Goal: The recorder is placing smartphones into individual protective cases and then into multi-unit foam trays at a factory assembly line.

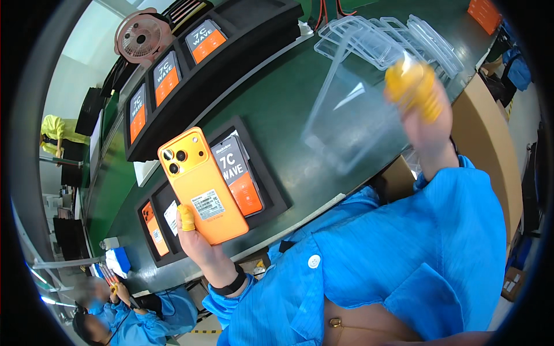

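My left hand (195, 242), a yellow finger cot showing on it, grips the lower left edge of an orange phone (199, 173). The phone's back faces up, with a camera block at its top and a white label lower down. Beneath it lies a black foam tray (272, 193) holding a phone with a grey and orange front film (245, 196) and a smaller orange phone (154, 228). My right hand (420, 95), also in yellow finger cots, is smeared by motion. Its fingers close on the edge of a clear plastic tray (340, 121), blurred above the green table.
Several clear plastic trays (369, 43) are heaped at the far right of the green table (271, 98). Another black foam tray (254, 43) with film-covered phones stands far left, near a pink fan (141, 37). Cardboard (485, 138) rises at right. A co-worker in blue (158, 314) sits lower left.
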`<state>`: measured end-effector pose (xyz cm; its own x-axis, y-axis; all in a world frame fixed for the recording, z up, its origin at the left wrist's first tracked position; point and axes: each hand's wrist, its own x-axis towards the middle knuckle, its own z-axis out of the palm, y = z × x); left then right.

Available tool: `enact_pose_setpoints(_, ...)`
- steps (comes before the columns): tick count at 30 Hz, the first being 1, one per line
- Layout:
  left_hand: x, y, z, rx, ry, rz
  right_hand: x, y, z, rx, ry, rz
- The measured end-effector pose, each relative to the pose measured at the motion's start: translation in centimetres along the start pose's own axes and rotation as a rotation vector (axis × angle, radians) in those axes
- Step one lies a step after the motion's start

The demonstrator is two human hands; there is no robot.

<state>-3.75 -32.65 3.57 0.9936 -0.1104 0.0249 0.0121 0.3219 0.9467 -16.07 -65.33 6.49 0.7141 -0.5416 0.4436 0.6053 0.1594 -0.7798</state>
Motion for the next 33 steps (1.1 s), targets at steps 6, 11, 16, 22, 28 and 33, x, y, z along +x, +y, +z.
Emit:
enact_pose_setpoints(6,0.2,0.1,0.7,-0.065,-0.017,0.037,2.1,7.9,-6.4,-0.281,0.064,0.783)
enact_pose_setpoints(11,-0.4,0.5,1.3,-0.044,0.002,-0.017,4.1,0.3,-3.4,-0.096,-0.244,0.061)
enact_pose_setpoints(16,-0.2,0.1,3.1,-0.115,-0.064,0.015,1.9,0.7,5.0,-0.87,-1.208,-0.292)
enact_pose_setpoints(22,-0.4,-2.1,6.5,-0.101,-0.106,-0.043,-1.3,4.2,2.1,-1.008,-1.371,0.349)
enact_pose_setpoints(28,-2.2,-4.2,9.6,-0.149,-0.245,-0.168,-1.0,7.5,1.7,-0.182,-0.382,0.401)
enact_pose_setpoints(33,-3.4,-5.4,11.6,0.065,-0.516,-0.144,-1.2,5.8,3.0,0.017,-0.274,0.484)
